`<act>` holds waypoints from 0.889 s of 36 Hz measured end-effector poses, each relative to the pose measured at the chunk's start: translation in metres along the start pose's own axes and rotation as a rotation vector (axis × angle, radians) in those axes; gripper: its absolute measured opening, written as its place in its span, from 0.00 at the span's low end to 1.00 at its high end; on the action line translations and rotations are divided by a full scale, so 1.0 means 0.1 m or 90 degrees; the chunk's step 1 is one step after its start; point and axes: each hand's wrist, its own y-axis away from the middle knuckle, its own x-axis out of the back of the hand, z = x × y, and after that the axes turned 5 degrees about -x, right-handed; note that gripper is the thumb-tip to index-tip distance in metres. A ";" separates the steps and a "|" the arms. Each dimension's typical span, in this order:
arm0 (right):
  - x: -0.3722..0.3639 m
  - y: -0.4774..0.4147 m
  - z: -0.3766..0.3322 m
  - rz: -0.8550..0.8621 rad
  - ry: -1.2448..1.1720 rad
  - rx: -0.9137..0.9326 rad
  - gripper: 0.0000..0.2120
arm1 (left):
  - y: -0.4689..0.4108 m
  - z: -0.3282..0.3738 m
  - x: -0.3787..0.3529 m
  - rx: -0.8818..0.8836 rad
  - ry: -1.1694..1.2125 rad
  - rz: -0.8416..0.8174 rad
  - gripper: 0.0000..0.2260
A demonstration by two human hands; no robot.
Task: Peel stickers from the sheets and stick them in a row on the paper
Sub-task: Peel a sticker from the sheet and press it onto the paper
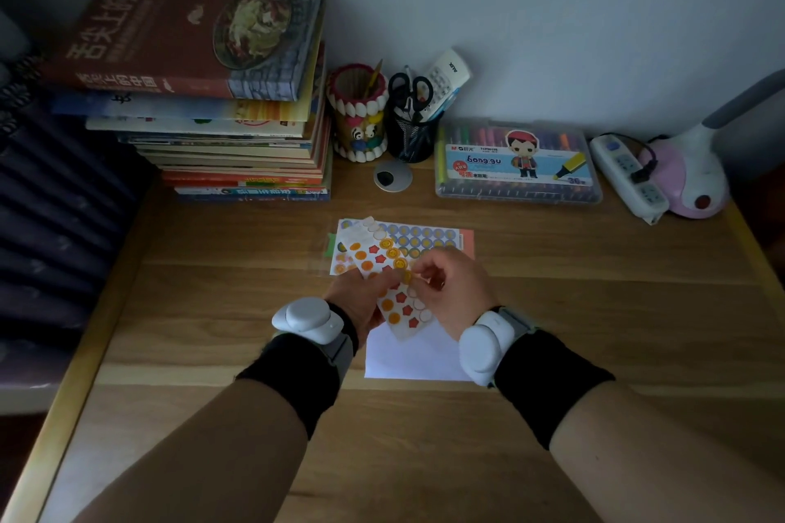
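Much of the white paper [408, 357] is covered by the hands; the lamp [696, 166] is cut off at the right edge.

Left hand [354, 301] holds a sticker sheet [393, 289] over white paper [410, 359]; right hand [456, 289] pinches its edge.

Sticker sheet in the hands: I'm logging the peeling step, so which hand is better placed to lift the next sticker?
Probably the right hand: its fingertips pinch at the sticker sheet edge, while the left hand grips the sheet from below, steadying it.
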 end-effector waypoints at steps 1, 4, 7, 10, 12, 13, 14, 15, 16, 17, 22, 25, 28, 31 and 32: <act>0.00 0.00 0.01 -0.001 0.018 0.017 0.06 | 0.00 0.00 0.00 0.002 -0.004 -0.001 0.12; 0.01 -0.01 0.02 -0.017 0.044 0.037 0.09 | -0.01 -0.01 0.01 -0.001 -0.011 -0.004 0.10; 0.01 0.00 0.02 -0.035 0.056 0.041 0.10 | 0.00 -0.02 0.03 -0.007 -0.015 -0.012 0.07; 0.01 0.01 0.01 -0.037 0.077 0.049 0.10 | 0.02 -0.01 0.01 -0.010 0.002 -0.024 0.07; 0.01 0.01 0.00 -0.037 0.089 0.053 0.10 | 0.03 -0.01 0.01 -0.006 0.011 -0.030 0.06; 0.01 0.01 0.00 -0.035 0.093 0.058 0.10 | 0.02 0.00 0.01 -0.001 0.014 -0.031 0.06; 0.02 0.01 0.00 -0.033 0.096 0.064 0.09 | 0.02 0.00 0.01 0.004 0.018 -0.031 0.06; 0.02 0.01 0.00 -0.032 0.099 0.069 0.09 | 0.02 0.00 0.01 0.008 0.020 -0.030 0.06; 0.02 0.02 -0.01 -0.030 0.102 0.074 0.09 | 0.01 0.00 0.02 0.010 0.020 -0.028 0.06; 0.02 0.02 -0.01 -0.027 0.106 0.078 0.09 | 0.01 0.00 0.02 0.012 0.018 -0.025 0.06; 0.01 0.02 -0.02 -0.029 0.116 0.090 0.09 | 0.01 0.00 0.04 0.006 0.001 -0.027 0.07; 0.00 0.01 0.00 -0.033 0.116 0.099 0.09 | 0.00 -0.01 0.05 0.002 -0.020 -0.021 0.06; -0.02 0.00 0.00 -0.040 0.118 0.113 0.10 | -0.01 0.00 0.06 0.002 -0.043 -0.014 0.09; -0.02 -0.01 0.00 -0.040 0.131 0.123 0.09 | -0.03 0.01 0.07 -0.002 -0.075 -0.003 0.08; -0.03 -0.01 0.00 -0.041 0.135 0.125 0.08 | -0.04 0.01 0.08 -0.005 -0.085 -0.001 0.07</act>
